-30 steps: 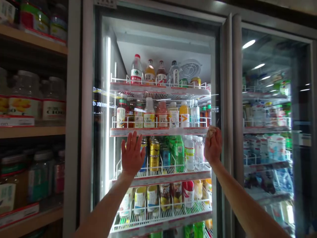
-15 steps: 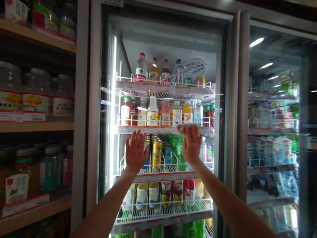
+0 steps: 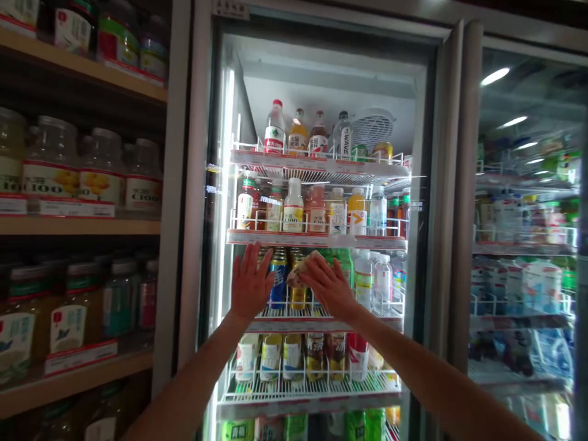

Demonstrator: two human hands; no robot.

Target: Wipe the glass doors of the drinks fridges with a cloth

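**Cloth (image 3: 296, 274) under the right hand (image 3: 327, 285), on the side facing the left hand (image 3: 250, 283)**

The cloth, pale and crumpled, sits before the glass door (image 3: 321, 67) of an upright drinks cooler, level with the third shelf from the top. It lies left of the right palm, beneath the fingertips, in the space between the two hands. Bunched as it is, it has no clear long axis; the visible part slants from lower left to upper right, roughly across the fingers, which point up and to the left.

The right grip is closed over the cloth, fingers laid fairly flat on it; how firmly cannot be told. The left grip is spread wide and holds nothing, its palm toward the glass, fingers upward, thumb near the cloth's left edge. Whether that palm touches the glass is unclear.

Behind the pane, a blue can (image 3: 278, 283) shows between the left hand and the cloth, and a gold can (image 3: 298, 299) stands just below the cloth. Farther out, a wooden shelf (image 3: 87, 226) of bottles stands to the left and a second glass door (image 3: 519, 153) to the right.
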